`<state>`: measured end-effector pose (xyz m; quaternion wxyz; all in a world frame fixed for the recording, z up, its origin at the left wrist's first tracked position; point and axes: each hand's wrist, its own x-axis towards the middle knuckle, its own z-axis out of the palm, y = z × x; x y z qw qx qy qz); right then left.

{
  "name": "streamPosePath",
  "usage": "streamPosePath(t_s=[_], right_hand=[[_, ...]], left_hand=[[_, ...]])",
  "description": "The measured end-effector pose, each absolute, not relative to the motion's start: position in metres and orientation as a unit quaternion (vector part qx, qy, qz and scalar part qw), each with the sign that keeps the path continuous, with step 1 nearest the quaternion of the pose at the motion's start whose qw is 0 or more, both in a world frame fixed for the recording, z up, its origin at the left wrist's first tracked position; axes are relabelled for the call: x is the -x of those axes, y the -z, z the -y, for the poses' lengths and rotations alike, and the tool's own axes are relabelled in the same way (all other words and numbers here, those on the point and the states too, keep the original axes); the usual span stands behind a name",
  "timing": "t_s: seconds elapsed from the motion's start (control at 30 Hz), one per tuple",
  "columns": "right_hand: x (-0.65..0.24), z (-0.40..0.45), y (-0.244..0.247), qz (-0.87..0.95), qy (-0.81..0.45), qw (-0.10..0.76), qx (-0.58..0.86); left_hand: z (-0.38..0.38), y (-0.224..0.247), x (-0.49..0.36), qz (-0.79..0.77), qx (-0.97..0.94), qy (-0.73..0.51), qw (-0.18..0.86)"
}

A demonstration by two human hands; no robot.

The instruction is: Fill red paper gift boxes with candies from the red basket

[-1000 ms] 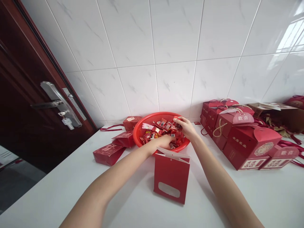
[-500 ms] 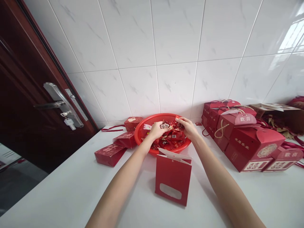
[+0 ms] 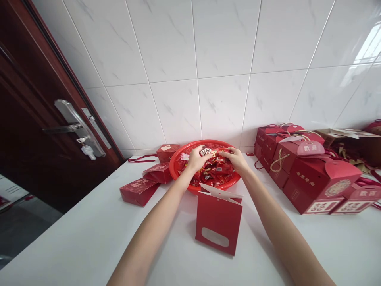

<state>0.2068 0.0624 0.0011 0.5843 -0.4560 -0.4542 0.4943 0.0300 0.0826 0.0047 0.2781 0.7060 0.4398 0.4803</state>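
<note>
Beyond the worktop's left edge is a dark door (image 3: 35, 103) with a lever handle (image 3: 64, 129) and hanging keys (image 3: 87, 151). Near the worktop's back left corner lies a dark red ribbon (image 3: 141, 159), and beside it three small red boxes (image 3: 139, 192) run in a loose line toward the basket; they look like light card, easily nudged.

The red basket (image 3: 173, 169) sits near the back edge, by the tiled wall. Its perforated plastic looks stiff; the rim is the place to grip it. The left hand (image 3: 195, 159) is nearly closed over it, thumb and fingers around a dark printed packet (image 3: 205, 151). That packet is probably light, its wrapper slick and crinkly, best pinched by a flat end or crimped edge, gently in case the filling is brittle. Below lie loose wrapped sweets (image 3: 218, 170), likely to slide over one another.

The upright red paper bag (image 3: 218, 216) stands in front of the basket, between the forearms, its top parted. It looks light and easily tipped; its side edges offer a hold, but it stands in the way of the basket's near rim. The right hand (image 3: 237, 159) pinches a small red wrapper (image 3: 224, 150), fingertips almost together.

Farther right, stacked gift boxes (image 3: 321, 178) with cord handles crowd the back; beyond them is an open carton (image 3: 351, 141).
</note>
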Motion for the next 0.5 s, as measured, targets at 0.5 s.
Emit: streamPosePath(t_s=[0.5], right_hand=[[-0.207,-0.070,0.003,0.404,-0.395,0.680,0.467]], left_hand=[[-0.072,0.009,-0.045,-0.402,-0.857,-0.199,0.254]])
